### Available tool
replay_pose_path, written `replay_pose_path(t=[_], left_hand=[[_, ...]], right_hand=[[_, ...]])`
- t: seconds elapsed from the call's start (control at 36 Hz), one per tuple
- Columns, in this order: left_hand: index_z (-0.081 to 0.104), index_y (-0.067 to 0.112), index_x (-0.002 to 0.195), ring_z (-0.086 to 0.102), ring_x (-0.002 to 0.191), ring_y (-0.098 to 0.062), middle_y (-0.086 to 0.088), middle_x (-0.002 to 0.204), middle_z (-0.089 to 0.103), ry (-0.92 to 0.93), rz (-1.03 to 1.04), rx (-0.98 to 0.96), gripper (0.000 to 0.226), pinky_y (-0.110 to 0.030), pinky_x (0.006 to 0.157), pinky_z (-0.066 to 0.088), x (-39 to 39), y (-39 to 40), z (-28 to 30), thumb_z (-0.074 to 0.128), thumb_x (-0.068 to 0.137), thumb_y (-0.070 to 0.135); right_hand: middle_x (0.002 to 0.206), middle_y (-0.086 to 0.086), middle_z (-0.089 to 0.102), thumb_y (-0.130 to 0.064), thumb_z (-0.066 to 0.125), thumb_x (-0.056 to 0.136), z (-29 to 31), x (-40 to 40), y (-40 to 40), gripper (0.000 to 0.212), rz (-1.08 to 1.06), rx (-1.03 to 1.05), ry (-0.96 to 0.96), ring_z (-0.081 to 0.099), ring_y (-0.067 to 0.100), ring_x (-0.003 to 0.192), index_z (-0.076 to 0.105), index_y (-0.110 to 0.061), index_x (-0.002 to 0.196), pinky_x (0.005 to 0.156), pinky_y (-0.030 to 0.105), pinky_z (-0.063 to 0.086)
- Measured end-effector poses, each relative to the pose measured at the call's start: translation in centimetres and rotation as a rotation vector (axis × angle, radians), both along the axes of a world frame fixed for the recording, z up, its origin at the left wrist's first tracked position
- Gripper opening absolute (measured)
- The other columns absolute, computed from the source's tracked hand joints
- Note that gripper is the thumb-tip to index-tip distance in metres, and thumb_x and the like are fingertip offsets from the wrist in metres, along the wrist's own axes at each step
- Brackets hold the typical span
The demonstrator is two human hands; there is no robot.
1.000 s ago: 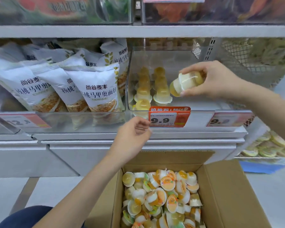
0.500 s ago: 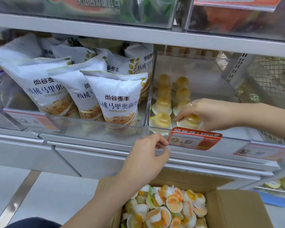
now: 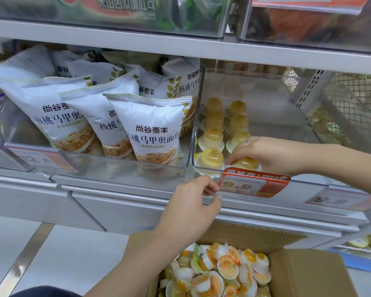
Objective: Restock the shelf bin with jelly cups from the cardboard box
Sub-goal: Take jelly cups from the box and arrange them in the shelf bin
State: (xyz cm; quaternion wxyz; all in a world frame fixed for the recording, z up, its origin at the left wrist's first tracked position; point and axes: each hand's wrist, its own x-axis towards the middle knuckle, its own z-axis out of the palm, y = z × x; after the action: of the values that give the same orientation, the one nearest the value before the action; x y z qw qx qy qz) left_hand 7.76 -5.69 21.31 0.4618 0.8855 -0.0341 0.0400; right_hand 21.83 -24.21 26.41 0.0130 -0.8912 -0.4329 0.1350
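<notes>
Right hand (image 3: 263, 153) inside clear shelf bin (image 3: 266, 181), fingers curled on jelly cup (image 3: 245, 163) at front row – beside other cups. Left hand (image 3: 193, 202) pinches bin's front edge w/ price tag (image 3: 255, 185). Cardboard box (image 3: 304, 273) below – full of cups.

My right hand (image 3: 263, 154) reaches in from the right, forearm stretched nearly level, palm down, fingers curled over a jelly cup (image 3: 245, 163) and gripping it (a ring shows on one finger). My left hand (image 3: 191, 209) comes up from below, forearm angled upward, thumb and fingers pinching the front lip of the bin (image 3: 308, 183).
</notes>
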Motion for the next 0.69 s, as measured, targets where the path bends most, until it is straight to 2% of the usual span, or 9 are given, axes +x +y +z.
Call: replay_pose_path(t=[0.17, 0.22, 0.28, 0.36, 0.5, 0.64, 0.69], left_hand=[[0.062, 0.025, 0.096, 0.056, 0.092, 0.003, 0.014, 0.094, 0.062, -0.002, -0.01, -0.022, 0.01, -0.023, 0.08, 0.052, -0.2, 0.1, -0.3, 0.061, 0.086, 0.023], [0.062, 0.025, 0.097, 0.056, 0.092, 0.003, 0.014, 0.094, 0.061, -0.001, -0.011, -0.023, 0.011, -0.023, 0.08, 0.051, -0.2, 0.1, -0.3, 0.06, 0.087, 0.023], [0.062, 0.025, 0.096, 0.056, 0.092, 0.002, 0.014, 0.094, 0.061, 0.0, -0.011, -0.024, 0.01, -0.023, 0.08, 0.052, -0.1, 0.1, -0.3, 0.06, 0.087, 0.023], [0.062, 0.024, 0.096, 0.056, 0.092, 0.002, 0.014, 0.094, 0.061, -0.008, -0.013, -0.027, 0.01, -0.024, 0.079, 0.052, -0.1, 0.1, -0.3, 0.061, 0.086, 0.022], [0.062, 0.024, 0.096, 0.056, 0.092, 0.002, 0.013, 0.094, 0.061, -0.015, -0.016, -0.029, 0.011, -0.024, 0.079, 0.052, -0.1, 0.2, -0.4, 0.061, 0.086, 0.021], [0.062, 0.024, 0.098, 0.056, 0.091, 0.002, 0.014, 0.094, 0.06, -0.02, -0.022, -0.028, 0.011, -0.02, 0.078, 0.051, -0.1, 0.2, -0.5, 0.061, 0.087, 0.021], [0.061, 0.025, 0.098, 0.056, 0.092, 0.002, 0.014, 0.094, 0.059, -0.021, -0.029, -0.023, 0.012, -0.019, 0.078, 0.05, -0.1, 0.3, -0.6, 0.061, 0.087, 0.021]], right_hand=[[0.111, -0.004, 0.062, -0.017, 0.053, 0.092, 0.4, -0.4, 0.0, 0.034, -0.024, -0.003, 0.052, 0.059, 0.017, 0.101, 0.061, -0.03, 0.122, 0.087, 0.028, 0.046], [0.115, -0.004, 0.06, -0.021, 0.052, 0.094, 0.6, -0.6, -0.1, 0.035, -0.039, 0.003, 0.084, 0.058, 0.017, 0.105, 0.057, -0.031, 0.127, 0.087, 0.025, 0.044], [0.113, -0.011, 0.057, -0.028, 0.056, 0.093, 1.0, -0.8, 0.0, 0.038, -0.004, -0.011, 0.082, 0.054, 0.012, 0.108, 0.053, -0.03, 0.131, 0.088, 0.018, 0.038], [0.112, -0.02, 0.048, -0.037, 0.066, 0.085, 1.5, -1.2, 0.3, 0.054, 0.057, -0.053, 0.056, 0.046, 0.003, 0.108, 0.044, -0.029, 0.134, 0.09, 0.013, 0.035], [0.129, -0.016, 0.049, -0.039, 0.071, 0.081, 1.7, -1.4, 0.2, 0.066, 0.016, -0.03, 0.09, 0.047, 0.002, 0.115, 0.038, -0.032, 0.137, 0.097, 0.018, 0.039], [0.132, -0.018, 0.048, -0.041, 0.073, 0.079, 1.9, -1.5, -0.2, 0.066, -0.007, 0.009, 0.107, 0.045, -0.001, 0.116, 0.04, -0.035, 0.135, 0.097, 0.015, 0.038], [0.13, -0.02, 0.047, -0.038, 0.074, 0.078, 2.2, -1.7, -0.5, 0.065, -0.036, 0.034, 0.099, 0.045, -0.001, 0.116, 0.042, -0.035, 0.135, 0.091, 0.006, 0.037]])
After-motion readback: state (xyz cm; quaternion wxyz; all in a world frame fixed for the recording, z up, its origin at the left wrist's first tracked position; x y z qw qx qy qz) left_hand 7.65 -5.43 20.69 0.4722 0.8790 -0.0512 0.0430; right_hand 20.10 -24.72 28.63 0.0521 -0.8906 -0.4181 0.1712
